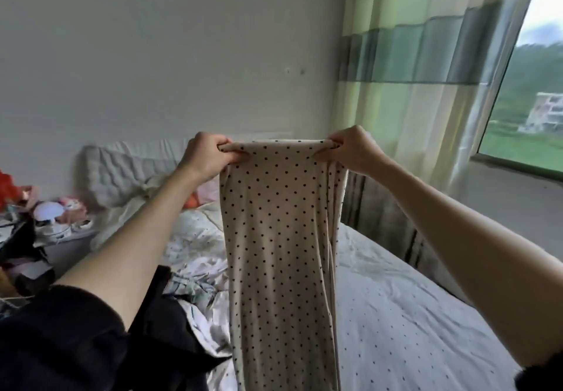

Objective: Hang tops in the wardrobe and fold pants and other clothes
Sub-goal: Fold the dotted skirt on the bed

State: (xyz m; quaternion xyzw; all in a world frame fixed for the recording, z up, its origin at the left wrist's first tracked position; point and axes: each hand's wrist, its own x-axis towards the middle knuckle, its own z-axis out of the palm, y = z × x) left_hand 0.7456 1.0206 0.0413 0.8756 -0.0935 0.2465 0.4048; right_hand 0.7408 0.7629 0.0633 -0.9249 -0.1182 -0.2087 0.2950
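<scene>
Polka-dot pants [278, 253] held up over bed [411, 314], waistband at top, legs hung straight down; fold judged not yet begun. Unsorted clothes heap [189, 287] seen near left on bed, dark garment [170, 323] among it; much sorting judged left. No wardrobe in view.

Both arms extended forward, raised. Left hand [207, 154] pinched on left waistband corner, right hand [350, 147] pinched on right corner, cloth stretched taut between.

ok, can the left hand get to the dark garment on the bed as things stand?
Probably not yet. The left hand and right hand each pinch a top corner of the dotted pants, held up over the bed. The dark garment lies uncovered below the left forearm, but that hand is occupied.
</scene>
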